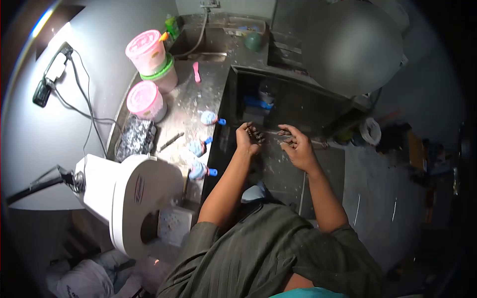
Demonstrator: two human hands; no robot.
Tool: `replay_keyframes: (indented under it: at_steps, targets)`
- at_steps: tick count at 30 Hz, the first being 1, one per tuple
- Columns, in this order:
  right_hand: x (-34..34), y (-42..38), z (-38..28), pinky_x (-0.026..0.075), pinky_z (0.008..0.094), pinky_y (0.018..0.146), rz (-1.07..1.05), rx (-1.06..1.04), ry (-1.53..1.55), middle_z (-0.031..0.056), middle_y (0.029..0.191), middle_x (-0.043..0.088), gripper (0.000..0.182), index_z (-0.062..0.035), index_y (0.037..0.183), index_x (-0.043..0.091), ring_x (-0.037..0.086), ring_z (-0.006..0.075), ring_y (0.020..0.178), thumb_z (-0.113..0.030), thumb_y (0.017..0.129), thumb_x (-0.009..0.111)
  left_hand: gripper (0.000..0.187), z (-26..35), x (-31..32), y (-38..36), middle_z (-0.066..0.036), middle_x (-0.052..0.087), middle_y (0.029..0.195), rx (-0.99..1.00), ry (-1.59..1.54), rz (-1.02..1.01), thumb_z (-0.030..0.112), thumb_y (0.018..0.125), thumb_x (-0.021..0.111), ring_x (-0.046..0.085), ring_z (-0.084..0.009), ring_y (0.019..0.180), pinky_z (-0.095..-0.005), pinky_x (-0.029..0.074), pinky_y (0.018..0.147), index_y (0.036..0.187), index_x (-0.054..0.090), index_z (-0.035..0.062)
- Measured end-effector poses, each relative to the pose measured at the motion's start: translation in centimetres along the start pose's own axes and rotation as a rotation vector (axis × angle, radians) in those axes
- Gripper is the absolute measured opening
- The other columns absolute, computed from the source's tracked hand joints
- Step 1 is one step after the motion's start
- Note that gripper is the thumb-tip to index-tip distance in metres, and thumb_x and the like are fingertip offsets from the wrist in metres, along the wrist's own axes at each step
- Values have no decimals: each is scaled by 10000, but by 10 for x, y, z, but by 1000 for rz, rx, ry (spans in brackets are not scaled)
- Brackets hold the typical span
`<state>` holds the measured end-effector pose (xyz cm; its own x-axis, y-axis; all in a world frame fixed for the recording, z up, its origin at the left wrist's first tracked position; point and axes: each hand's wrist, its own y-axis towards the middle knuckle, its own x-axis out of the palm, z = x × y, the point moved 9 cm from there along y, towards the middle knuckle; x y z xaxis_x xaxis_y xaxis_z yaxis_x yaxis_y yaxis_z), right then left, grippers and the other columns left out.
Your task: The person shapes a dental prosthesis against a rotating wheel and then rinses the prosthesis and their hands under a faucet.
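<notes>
My left hand point(252, 136) is raised palm up in front of the counter's edge, its fingers loosely curled and apart, with dark dirt on them. Facing it across a small gap is my right hand point(297, 146), also dirt-stained, thumb and fingers bent but apart. I make out no object held in either one. Nearest on the left are what look like dental impression trays with blue handles: one point(209, 118) lies closest to my left hand, a second point(198, 147) sits lower, and a third point(198, 171) is lowest. Pale lumpy material fills them.
Pink-lidded tubs point(145, 102) stand on the counter point(179, 114), near a pink spatula point(197, 72) and a dark stick-like tool point(172, 141). A large white machine point(144, 198) occupies the lower left. Behind is a sink point(211, 47). A person point(84, 280) is at lower left.
</notes>
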<state>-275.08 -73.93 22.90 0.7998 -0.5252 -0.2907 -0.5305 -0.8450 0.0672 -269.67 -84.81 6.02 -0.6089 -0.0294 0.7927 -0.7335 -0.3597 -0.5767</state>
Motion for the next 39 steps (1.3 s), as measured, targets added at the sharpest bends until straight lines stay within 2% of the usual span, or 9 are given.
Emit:
replay_keyframes:
  at_steps: [2,5,18,21,24,25,26,34,39]
  targets:
    - [8,47,30,448,196,631,-100,27,85,57,961,570,446,-38,1203,481,514,46,712,-5,778,612,327,48,14,43,4,370,489,62,65,-223,300,796,476,366,-181,452,-320,285,452,508,386,173]
    - [3,111,29,442,196,620,-212,11,5,62,950,567,469,-43,1217,469,505,40,687,-11,775,621,316,104,15,64,-1,381,493,211,61,48,266,805,461,399,-185,462,-313,299,450,513,390,170]
    - [31,522,67,456,253,605,-347,-89,11,64,853,573,521,-76,1247,436,550,107,714,-53,764,631,278,258,57,116,-21,358,504,466,-214,193,200,793,497,329,-182,473,-299,281,476,543,394,135]
    - [52,674,81,468,307,597,-163,-307,-135,85,836,597,589,-87,1247,437,582,187,677,-187,722,686,278,305,70,138,-29,402,513,554,-281,214,226,799,492,344,-186,479,-299,285,476,547,443,121]
    - [74,793,74,482,325,585,-157,-128,-17,80,769,615,636,-79,1284,379,608,202,638,-163,727,676,268,341,90,158,-57,490,567,581,-324,176,280,795,508,427,-206,527,-306,334,499,617,536,83]
    - [79,826,63,481,318,543,-82,-282,-86,82,730,617,661,-88,1310,335,608,190,608,-141,739,663,268,356,97,169,-57,490,567,594,-330,188,280,795,508,427,-206,527,-306,334,499,617,536,83]
    - [85,856,78,479,320,538,-73,-187,-41,85,718,614,656,-95,1307,327,605,192,598,-136,742,657,278,366,100,180,-60,494,579,596,-320,235,290,800,507,439,-209,541,-307,343,503,623,537,78]
    - [113,921,97,479,347,576,-109,-70,8,112,766,596,600,-127,1256,319,609,237,632,-111,744,630,237,421,99,306,-45,507,628,592,-407,305,287,823,481,466,-184,584,-302,381,529,687,524,98]
    - [109,907,93,442,431,747,-168,-205,-412,166,822,576,567,-134,1244,341,583,354,820,-89,742,601,172,433,102,372,-39,497,630,484,-291,261,262,806,464,459,-188,562,-297,372,520,697,494,133]
